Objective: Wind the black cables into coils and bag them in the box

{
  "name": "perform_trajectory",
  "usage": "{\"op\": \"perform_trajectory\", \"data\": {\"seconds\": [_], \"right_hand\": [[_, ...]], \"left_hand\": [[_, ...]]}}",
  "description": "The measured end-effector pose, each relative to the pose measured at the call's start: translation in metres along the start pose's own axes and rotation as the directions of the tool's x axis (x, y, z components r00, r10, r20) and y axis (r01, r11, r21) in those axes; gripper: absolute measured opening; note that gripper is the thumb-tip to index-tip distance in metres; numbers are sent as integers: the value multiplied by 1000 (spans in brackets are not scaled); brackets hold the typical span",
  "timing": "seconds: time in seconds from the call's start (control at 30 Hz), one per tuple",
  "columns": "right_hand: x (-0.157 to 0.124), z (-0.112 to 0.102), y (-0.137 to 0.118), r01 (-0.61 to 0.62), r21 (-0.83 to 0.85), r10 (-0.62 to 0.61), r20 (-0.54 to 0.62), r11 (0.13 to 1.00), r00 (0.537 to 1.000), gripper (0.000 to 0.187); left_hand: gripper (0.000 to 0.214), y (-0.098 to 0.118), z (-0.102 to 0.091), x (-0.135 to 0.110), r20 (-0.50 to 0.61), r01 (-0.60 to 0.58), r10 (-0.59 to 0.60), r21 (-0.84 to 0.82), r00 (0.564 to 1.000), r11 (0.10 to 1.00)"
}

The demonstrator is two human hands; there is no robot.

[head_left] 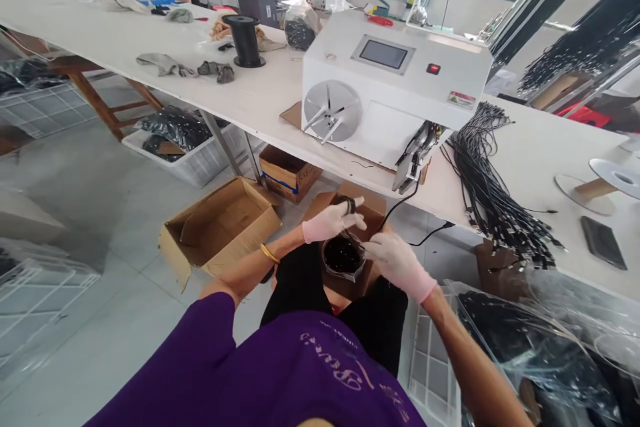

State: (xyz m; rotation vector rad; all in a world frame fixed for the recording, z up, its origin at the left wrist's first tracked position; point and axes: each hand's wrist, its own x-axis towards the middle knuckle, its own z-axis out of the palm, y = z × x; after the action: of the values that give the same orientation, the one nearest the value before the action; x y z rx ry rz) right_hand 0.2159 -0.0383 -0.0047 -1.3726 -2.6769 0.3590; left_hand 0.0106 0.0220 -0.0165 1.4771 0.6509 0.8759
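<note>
Keeping the black coil [351, 205] slack in the left hand's [337, 220] part-open grip should avoid kinks, while the right hand [393, 259] curls nearby, its hold unclear to me.

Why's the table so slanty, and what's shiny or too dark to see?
Head view: the white table slants, probably from a tilted wide lens; head view: plastic bag at lower right glints; head view: dark contents below the left hand are too murky to identify.
</note>
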Motion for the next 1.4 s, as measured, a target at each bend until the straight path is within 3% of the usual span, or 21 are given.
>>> {"op": "perform_trajectory", "data": {"seconds": [0.07, 0.13, 0.23, 0.3, 0.37, 0.47, 0.53, 0.63, 0.7, 0.77, 0.83, 0.93, 1.03, 1.1, 1.23, 1.4], "right_hand": [[7, -25, 3, 20, -228, -29, -37, 974, 999, 16], [9, -38, 9, -19, -205, 1, -87, 979, 996, 18], [8, -38, 14, -161, 215, 189, -119, 963, 975, 21], [6, -34, 12, -241, 521, 305, -40, 819, 951, 37], [5, -34, 9, -278, 688, 339, 50, 670, 939, 42], [5, -40, 9, -314, 778, 365, 117, 544, 924, 24], [4, -43, 13, -331, 834, 382, 159, 442, 911, 27], [0, -41, 18, -294, 937, 402, 200, 187, 894, 32], [-2, -38, 21, -246, 967, 433, 194, 67, 880, 36], [-2, -37, 22, -259, 960, 454, 185, 105, 871, 36], [0, -40, 22, -324, 902, 455, 169, 287, 874, 31], [2, -51, 22, -359, 674, 432, 65, 646, 899, 21], [3, -63, 23, -328, 432, 383, -45, 840, 923, 22], [3, -67, 24, -323, 413, 355, -1, 852, 935, 21], [4, -65, 29, -389, 539, 373, 145, 747, 916, 16], [4, -60, 34, -442, 559, 480, 88, 701, 873, 24]], "left_hand": [[30, -5, 5, 9, 152, 98, -135, 232, 979, 968], [23, -7, 14, 10, 272, 161, -247, 300, 930, 940], [29, -6, 25, 10, 412, 251, -247, 46, 877, 967], [34, -6, 29, 12, 464, 295, -183, -181, 867, 938], [38, -6, 32, 16, 480, 323, -140, -322, 866, 890], [39, -6, 37, 22, 424, 317, -134, -398, 896, 861], [37, -3, 40, 25, 296, 265, -152, -391, 943, 881], [31, 6, 43, 29, 80, 168, -153, -231, 985, 958], [26, 12, 43, 32, 18, 130, -130, -55, 991, 990], [24, 16, 42, 35, 10, 121, -122, 92, 992, 988], [24, 16, 40, 39, 19, 127, -134, 204, 991, 971], [25, 12, 40, 45, 51, 89, -114, 359, 992, 929], [25, 10, 40, 49, 62, 44, -78, 431, 995, 901], [26, 10, 41, 51, 62, 39, -73, 436, 995, 899], [28, 13, 44, 54, 80, 74, -114, 389, 990, 918], [27, 16, 45, 56, 102, 137, -173, 290, 980, 947]]}}
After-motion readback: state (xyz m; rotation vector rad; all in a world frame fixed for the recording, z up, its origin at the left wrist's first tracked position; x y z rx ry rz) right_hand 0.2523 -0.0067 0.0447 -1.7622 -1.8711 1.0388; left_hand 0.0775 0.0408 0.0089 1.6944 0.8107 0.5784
